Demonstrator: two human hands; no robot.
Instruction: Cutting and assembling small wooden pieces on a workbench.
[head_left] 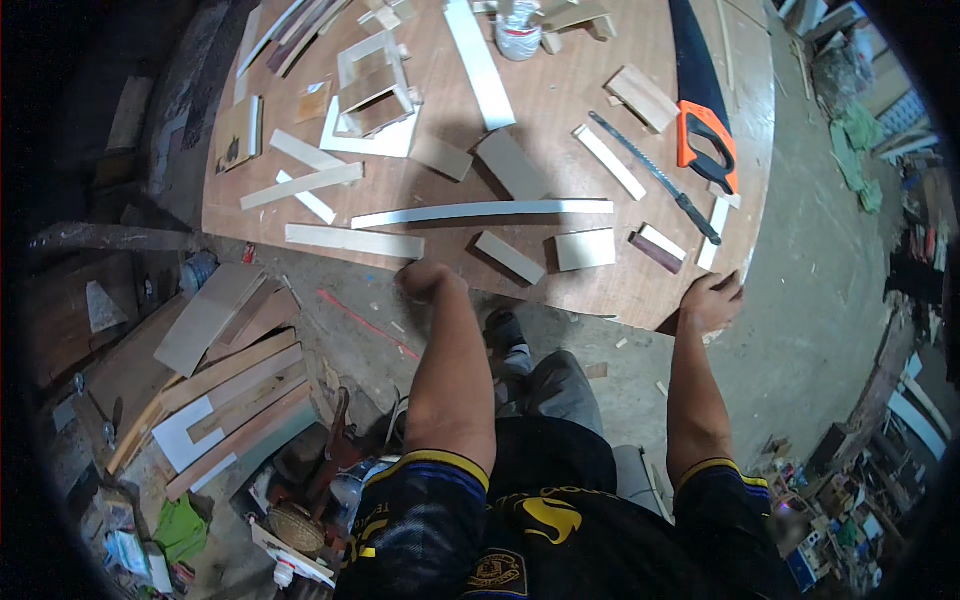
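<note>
Black shirt [610, 530] on the person at 6 o'clock; near the centre, the left hand [430, 282] is at the desk's [580, 90] near edge, by the end of a pale wood strip [355, 241] lying at 10 o'clock, its fingers too hidden to tell any grip. At 3 o'clock, the right hand [710, 303] touches the desk's corner, fingers bent, gripping or merely resting unclear. Orange-handled saw [703, 85] lies at 1 to 2 o'clock, a long white strip [480, 211] at 12.

Bright tabletop [565, 95], dark vignette, fisheye-bent edges
</note>
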